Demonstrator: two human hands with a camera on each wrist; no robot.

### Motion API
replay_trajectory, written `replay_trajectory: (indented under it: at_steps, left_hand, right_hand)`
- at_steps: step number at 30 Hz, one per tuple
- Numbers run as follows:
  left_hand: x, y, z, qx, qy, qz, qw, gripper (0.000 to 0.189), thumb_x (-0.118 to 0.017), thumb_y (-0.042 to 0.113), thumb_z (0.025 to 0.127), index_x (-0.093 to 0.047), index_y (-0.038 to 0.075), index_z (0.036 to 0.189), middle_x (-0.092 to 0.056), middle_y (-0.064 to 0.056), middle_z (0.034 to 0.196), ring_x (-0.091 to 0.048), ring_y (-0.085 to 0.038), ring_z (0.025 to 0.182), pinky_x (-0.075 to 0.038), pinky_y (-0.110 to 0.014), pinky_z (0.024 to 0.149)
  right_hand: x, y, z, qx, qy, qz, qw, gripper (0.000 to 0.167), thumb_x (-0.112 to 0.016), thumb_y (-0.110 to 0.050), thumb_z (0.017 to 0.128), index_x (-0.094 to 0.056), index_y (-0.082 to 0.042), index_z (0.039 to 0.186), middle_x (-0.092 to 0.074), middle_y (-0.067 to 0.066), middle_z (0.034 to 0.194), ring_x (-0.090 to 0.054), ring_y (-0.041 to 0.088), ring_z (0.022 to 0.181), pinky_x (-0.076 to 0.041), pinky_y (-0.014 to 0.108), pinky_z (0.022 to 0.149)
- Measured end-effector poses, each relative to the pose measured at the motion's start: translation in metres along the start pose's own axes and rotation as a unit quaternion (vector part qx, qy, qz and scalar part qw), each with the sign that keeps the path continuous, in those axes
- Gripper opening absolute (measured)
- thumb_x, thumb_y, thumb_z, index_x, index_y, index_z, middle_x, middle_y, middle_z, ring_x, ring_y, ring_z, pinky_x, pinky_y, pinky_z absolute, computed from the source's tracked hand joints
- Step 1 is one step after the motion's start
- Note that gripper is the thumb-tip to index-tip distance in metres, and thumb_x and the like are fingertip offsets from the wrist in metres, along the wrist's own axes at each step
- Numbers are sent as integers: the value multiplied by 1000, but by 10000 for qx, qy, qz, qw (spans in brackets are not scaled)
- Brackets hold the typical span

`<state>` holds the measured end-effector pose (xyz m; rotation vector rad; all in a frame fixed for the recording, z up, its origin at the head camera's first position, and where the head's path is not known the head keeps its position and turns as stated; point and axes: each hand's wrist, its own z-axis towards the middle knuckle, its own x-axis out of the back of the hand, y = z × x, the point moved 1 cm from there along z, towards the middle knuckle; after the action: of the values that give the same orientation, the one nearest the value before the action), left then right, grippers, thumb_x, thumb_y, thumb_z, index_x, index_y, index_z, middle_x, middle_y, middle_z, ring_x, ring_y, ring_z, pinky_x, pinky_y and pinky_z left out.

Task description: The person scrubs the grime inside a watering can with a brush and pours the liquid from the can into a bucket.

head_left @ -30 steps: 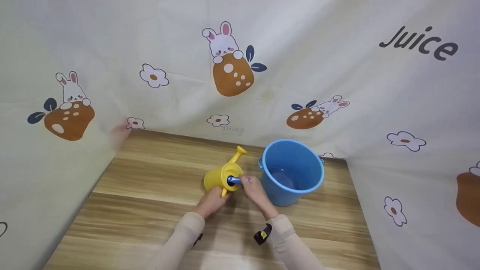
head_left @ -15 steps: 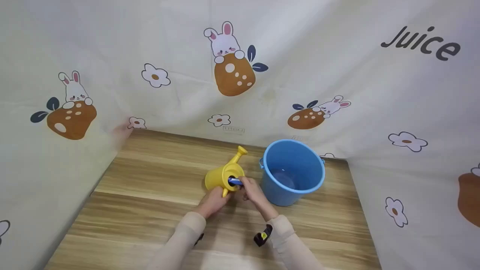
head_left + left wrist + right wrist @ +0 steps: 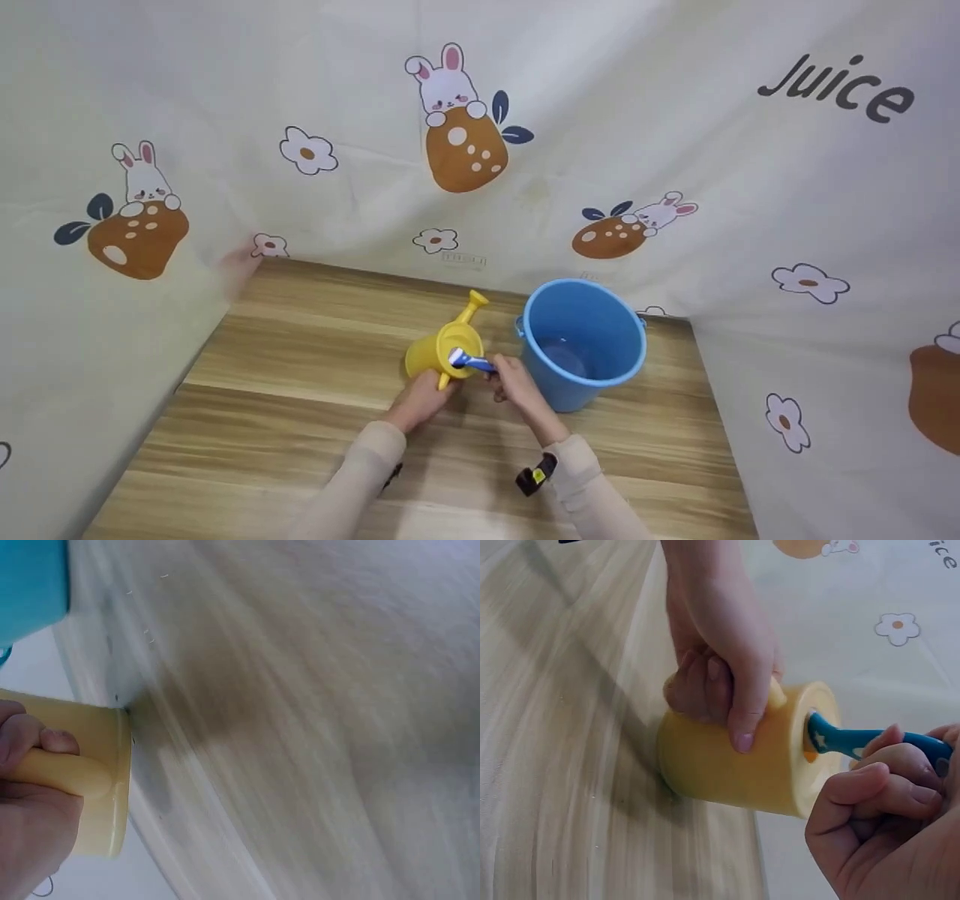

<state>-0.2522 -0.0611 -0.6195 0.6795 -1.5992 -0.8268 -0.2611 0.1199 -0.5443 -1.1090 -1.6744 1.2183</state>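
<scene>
Watering can (image 3: 424, 356), yellow, sits in front of you near the middle of the wood-grain counter (image 3: 247, 360), its spout (image 3: 469, 306) pointing away from you. Your left hand (image 3: 418, 399) has a firm grip on it, fingers curled round the handle (image 3: 64, 772). Your right hand (image 3: 517, 384) has a narrow grip, pinching a blue-and-white implement (image 3: 477, 363) whose far end is at the can's mouth. Just beyond your right hand, to the can's right, a blue bucket (image 3: 574, 396) stands upright. Pale cloth (image 3: 360, 75) printed with rabbits, flowers and the word "Juice" surrounds the counter.
</scene>
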Motion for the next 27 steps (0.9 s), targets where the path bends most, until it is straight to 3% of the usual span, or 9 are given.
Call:
replay_trajectory:
  at_steps: [10,20,24,27]
  left_hand:
    - [-1,2,1,73,-71,109,9999,30,-57,30,99,-52,15,73,-45,6,64,-44,-11,56,-38,-28,55]
    - [-5,2,2,-151,-34,198,9997,28,-58,26,98,-50,16,72,-43,7,62,-42,-10,54,-36,-26,52]
    - [-5,0,2,-14,-46,123,9999,26,-58,23,97,-51,15,73,-44,6,63,-43,-11,54,-37,-26,52]
    - [-4,0,2,-6,-1,132,9999,23,-58,21,95,-52,13,74,-44,5,64,-43,-11,55,-37,-27,53]
  right_hand:
    - [-1,-1,0,-132,37,20,9999,31,-36,-19,96,-52,-5,73,-35,-5,54,-30,6,47,-32,23,49]
    - [-13,17,12,-332,93,354,9988,38,-39,-34,101,-52,-9,74,-34,-8,51,-29,5,45,-32,22,48]
    - [-14,20,13,-227,421,-415,9980,40,-37,-39,104,-51,-9,81,-39,-6,56,-33,7,48,-32,23,49]
    - [-15,20,13,179,790,-1235,9890,32,-38,-35,105,-49,-8,92,-45,-2,68,-41,10,57,-34,23,54]
